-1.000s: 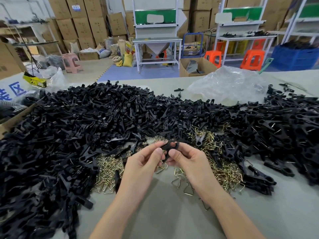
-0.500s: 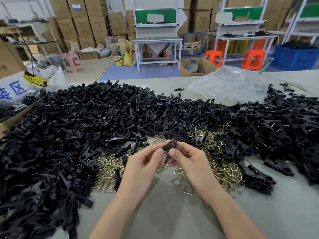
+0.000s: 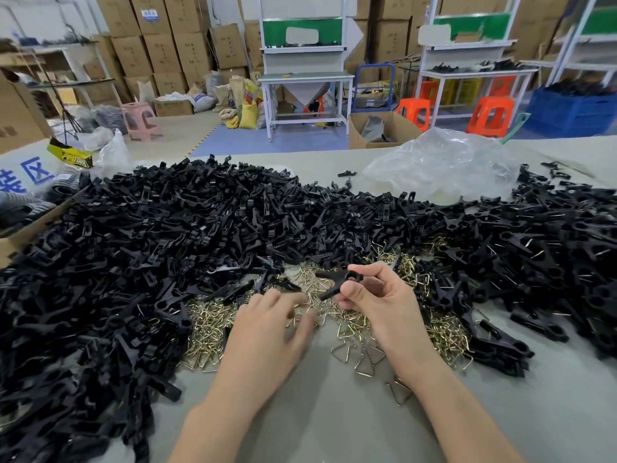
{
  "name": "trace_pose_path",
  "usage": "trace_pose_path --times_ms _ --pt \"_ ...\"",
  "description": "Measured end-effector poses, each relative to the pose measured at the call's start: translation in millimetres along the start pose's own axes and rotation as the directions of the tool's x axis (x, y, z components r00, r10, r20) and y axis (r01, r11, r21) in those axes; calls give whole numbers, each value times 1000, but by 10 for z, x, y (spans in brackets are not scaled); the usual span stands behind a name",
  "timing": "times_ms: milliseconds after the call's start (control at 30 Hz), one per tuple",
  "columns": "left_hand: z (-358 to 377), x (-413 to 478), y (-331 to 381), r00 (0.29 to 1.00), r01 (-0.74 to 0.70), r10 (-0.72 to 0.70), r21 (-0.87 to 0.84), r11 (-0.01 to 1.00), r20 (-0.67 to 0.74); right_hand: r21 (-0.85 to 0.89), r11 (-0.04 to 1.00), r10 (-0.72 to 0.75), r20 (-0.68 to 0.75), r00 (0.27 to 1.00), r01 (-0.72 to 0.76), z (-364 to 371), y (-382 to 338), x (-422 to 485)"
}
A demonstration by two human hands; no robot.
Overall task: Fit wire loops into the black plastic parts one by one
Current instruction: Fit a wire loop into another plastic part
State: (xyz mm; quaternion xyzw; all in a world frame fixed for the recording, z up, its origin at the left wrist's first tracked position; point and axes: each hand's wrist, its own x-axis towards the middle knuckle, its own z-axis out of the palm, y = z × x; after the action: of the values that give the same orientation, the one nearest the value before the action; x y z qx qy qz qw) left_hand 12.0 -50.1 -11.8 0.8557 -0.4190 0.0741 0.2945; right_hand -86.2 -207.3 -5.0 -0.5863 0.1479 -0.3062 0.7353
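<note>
Head view: right hand holds a black part while the left reaches over wire loops

A person's right hand (image 3: 384,305) pinches one black plastic part (image 3: 337,282) between thumb and fingers, raised just above a heap of brass-coloured wire loops (image 3: 207,322) on a grey table (image 3: 334,422). At seven o'clock from it, the left hand (image 3: 267,329) hovers low over the loops with fingers spread. Blur hides whether it grasps one. A big pile of black parts (image 3: 167,235) rings the loops from nine o'clock round to three. The step in hand appears to be fetching a loop. Next, one loop likely needs picking free of the tangle and lining up with the held part.
</note>
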Motion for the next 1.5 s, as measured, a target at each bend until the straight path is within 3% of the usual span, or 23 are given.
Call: trace_pose_path --times_ms 100,367,467,567,700,767,900,1300,1433,1500 --pt "85 -23 -8 992 -58 46 102 993 119 -14 1000 -2 -29 1000 2 -10 15 9" --pt "74 -3 -19 998 -36 33 47 998 51 8 1000 26 -63 998 -26 13 25 24" --pt "34 13 10 999 38 -38 56 998 -13 16 1000 27 -59 998 -26 18 23 30" --pt "-3 22 45 982 140 -164 -227 964 -91 23 999 34 -62 997 -33 11 31 31" --pt "-35 91 56 919 306 -395 -605 736 -16 5 999 52 -25 998 -51 7 24 20" --pt "-40 110 47 901 334 -433 -670 663 21 -9 998 56 0 998 -56 18 24 13" --pt "-6 80 39 914 310 -406 -604 734 -24 -3 998 55 7 998 -55 36 26 -3" --pt "-5 91 54 936 294 -336 -765 574 107 -60 995 83 89 993 -78 54 4 -32" --pt "6 88 104 943 278 -313 -780 561 112 41 990 127 141 982 -134 73 39 -29" --pt "10 69 134 955 246 -284 -757 605 84 140 975 153 153 976 -175 90 56 -28"
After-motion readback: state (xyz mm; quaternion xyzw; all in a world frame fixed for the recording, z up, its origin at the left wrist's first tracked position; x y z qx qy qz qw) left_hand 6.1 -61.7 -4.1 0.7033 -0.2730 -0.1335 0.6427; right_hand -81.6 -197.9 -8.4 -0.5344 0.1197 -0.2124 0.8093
